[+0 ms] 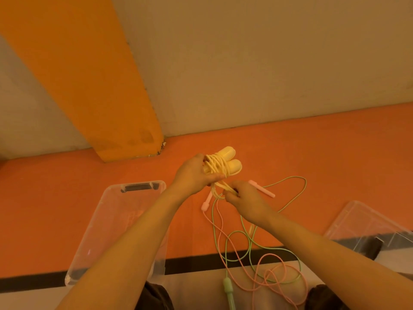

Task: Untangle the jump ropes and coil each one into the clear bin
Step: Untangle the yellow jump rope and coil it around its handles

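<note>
From the head view, my left hand (194,173) is curled around the yellow jump rope (220,167), its two fat handles side by side and the cord wound round them in a bundle held above the orange floor (312,148). The fingers (215,177) of that hand are wrapped tight under the bundle. My right hand (244,199) is just below it, fingers bent and pinching a loose loop of the yellow cord that hangs from the bundle. On the floor beneath lie the green jump rope (228,287) and the pink jump rope (261,188), their cords crossing in loose loops. The clear bin (93,231) sits to my left, partly under my forearm. A clear lid (357,222) lies at right.
</note>
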The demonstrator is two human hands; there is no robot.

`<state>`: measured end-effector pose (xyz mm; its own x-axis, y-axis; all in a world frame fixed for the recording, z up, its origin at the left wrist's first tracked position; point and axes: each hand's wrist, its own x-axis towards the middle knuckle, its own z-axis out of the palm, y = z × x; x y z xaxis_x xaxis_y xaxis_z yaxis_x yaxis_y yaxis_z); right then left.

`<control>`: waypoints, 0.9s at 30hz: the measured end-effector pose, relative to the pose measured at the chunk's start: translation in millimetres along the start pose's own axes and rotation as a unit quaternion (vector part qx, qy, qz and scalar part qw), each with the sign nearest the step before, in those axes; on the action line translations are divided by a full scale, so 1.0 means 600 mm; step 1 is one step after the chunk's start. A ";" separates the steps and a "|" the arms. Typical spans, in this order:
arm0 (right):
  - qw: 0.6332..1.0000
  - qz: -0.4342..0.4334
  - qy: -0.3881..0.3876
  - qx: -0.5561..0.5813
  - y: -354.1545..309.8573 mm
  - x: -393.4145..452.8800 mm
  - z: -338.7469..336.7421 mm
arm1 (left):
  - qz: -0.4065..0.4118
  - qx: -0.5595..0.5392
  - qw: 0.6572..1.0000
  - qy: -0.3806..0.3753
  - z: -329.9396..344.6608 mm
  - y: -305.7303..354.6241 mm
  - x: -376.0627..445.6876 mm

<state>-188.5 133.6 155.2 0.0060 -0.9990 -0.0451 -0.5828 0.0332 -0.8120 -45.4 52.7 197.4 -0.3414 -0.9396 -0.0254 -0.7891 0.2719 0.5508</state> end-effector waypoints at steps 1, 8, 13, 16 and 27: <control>1.000 0.002 0.003 -0.007 0.000 0.000 0.000 | 0.000 -0.012 1.000 -0.003 0.000 0.000 0.000; 0.999 0.018 0.015 0.041 0.001 -0.002 -0.001 | -0.002 -0.063 0.998 0.006 0.002 0.000 0.002; 0.992 0.042 0.012 0.120 -0.003 -0.001 -0.007 | -0.006 -0.070 0.997 0.018 0.001 0.004 -0.001; 0.987 0.054 -0.022 0.152 -0.003 -0.002 -0.009 | -0.009 -0.077 0.997 0.025 0.000 0.002 0.001; 0.991 0.066 -0.088 0.070 0.009 0.007 -0.026 | -0.024 -0.044 0.997 0.051 -0.003 0.001 0.000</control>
<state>-203.9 128.8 159.7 0.0863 -0.9651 -0.2472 -0.4687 0.1796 -0.8649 -44.8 52.3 199.3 -0.2465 -0.9687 0.0288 -0.7538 0.2103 0.6225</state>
